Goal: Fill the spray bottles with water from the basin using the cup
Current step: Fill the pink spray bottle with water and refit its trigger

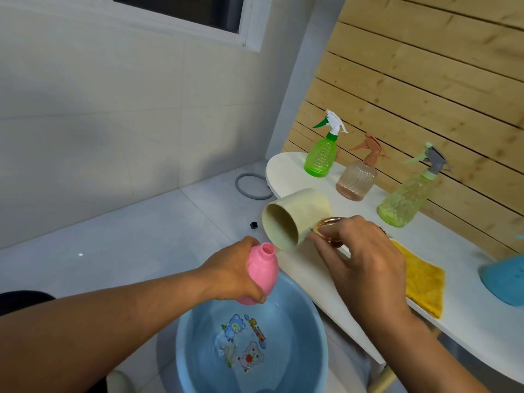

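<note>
My left hand (231,275) grips an uncapped pink bottle (261,268) above the blue basin (314,330), its open neck pointing up and to the right. My right hand (360,259) holds a cream cup (295,219) by its copper-coloured handle (329,224). The cup lies tipped on its side, mouth facing left and rim just above the pink bottle's neck. Shallow water lies in the basin over cartoon pictures. On the white table (467,293) stand three capped spray bottles: a green one (320,157), a pinkish clear one (357,180) and a yellow-green one (405,202).
A yellow cloth (422,282) lies on the table beside my right hand, and a blue object (504,279) sits at the right edge. On the tiled floor lie a grey ring (252,187) and a small black cube (253,224). A slatted wooden wall (425,80) backs the table.
</note>
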A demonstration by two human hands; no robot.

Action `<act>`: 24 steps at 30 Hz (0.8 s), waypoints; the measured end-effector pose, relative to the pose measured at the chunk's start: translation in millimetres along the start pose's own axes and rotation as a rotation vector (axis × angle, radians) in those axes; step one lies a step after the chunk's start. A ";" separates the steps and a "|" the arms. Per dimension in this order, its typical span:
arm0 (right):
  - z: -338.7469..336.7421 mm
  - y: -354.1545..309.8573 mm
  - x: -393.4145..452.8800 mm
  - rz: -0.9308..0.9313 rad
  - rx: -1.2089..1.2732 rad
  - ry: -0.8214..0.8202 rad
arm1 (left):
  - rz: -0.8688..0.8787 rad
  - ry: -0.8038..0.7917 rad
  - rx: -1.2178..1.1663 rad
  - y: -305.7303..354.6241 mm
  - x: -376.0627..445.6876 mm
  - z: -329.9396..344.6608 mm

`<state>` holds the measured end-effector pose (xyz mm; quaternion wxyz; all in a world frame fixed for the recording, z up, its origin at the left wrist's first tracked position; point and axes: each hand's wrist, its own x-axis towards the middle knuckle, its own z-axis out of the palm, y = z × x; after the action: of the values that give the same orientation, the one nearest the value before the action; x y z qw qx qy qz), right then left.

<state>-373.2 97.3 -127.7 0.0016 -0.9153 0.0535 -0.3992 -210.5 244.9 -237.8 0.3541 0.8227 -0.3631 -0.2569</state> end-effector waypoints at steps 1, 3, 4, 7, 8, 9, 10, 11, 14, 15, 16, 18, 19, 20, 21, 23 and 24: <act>2.7 -0.7 0.3 0.146 0.057 -0.011 | -0.006 0.002 -0.030 -0.7 0.3 -0.2; 8.7 0.4 1.7 0.490 0.229 -0.076 | -0.028 0.005 -0.104 -2.9 0.8 -1.0; 12.5 2.8 1.4 0.632 0.314 -0.108 | -0.042 0.010 -0.140 -4.1 0.9 -1.8; 24.8 13.5 -4.4 0.809 0.406 -0.162 | -0.085 0.033 -0.231 -7.3 0.3 -5.3; 29.8 17.0 -6.8 0.837 0.411 -0.183 | -0.097 0.046 -0.258 -8.0 0.3 -7.0; 35.5 20.7 -10.1 0.867 0.415 -0.213 | -0.105 0.063 -0.280 -8.3 -0.2 -9.0; 43.5 25.1 -14.3 0.899 0.420 -0.247 | -0.110 0.079 -0.298 -8.9 0.1 -10.6; 51.1 29.0 -18.4 0.922 0.424 -0.281 | -0.112 0.096 -0.310 -8.7 0.3 -12.5; 82.4 43.8 -35.1 0.973 0.411 -0.405 | -0.115 0.131 -0.332 -9.0 2.5 -15.7; 95.9 49.5 -42.9 0.992 0.413 -0.456 | -0.115 0.136 -0.340 -9.0 3.7 -15.9; 109.2 54.1 -51.4 1.015 0.416 -0.516 | -0.112 0.140 -0.344 -8.2 3.8 -15.8; 136.5 62.2 -71.1 1.061 0.410 -0.659 | -0.101 0.151 -0.340 -6.5 4.1 -14.4; 152.3 67.1 -82.9 1.066 0.399 -0.723 | -0.097 0.156 -0.333 -6.2 5.3 -13.1; 165.6 71.2 -94.4 1.052 0.378 -0.780 | -0.091 0.159 -0.326 -4.3 5.3 -12.1; 180.9 75.4 -107.8 1.027 0.350 -0.835 | -0.087 0.162 -0.315 -3.8 6.6 -10.7; 203.1 80.5 -132.9 0.950 0.263 -0.890 | -0.080 0.172 -0.290 -1.8 7.0 -8.9; 211.3 82.0 -144.5 0.894 0.212 -0.897 | -0.080 0.173 -0.283 -1.4 7.5 -8.0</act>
<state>-324.3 21.8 -380.9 0.2808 -0.8775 0.3845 0.0584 -200.0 242.9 -235.2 0.4859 0.7973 -0.2586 -0.2477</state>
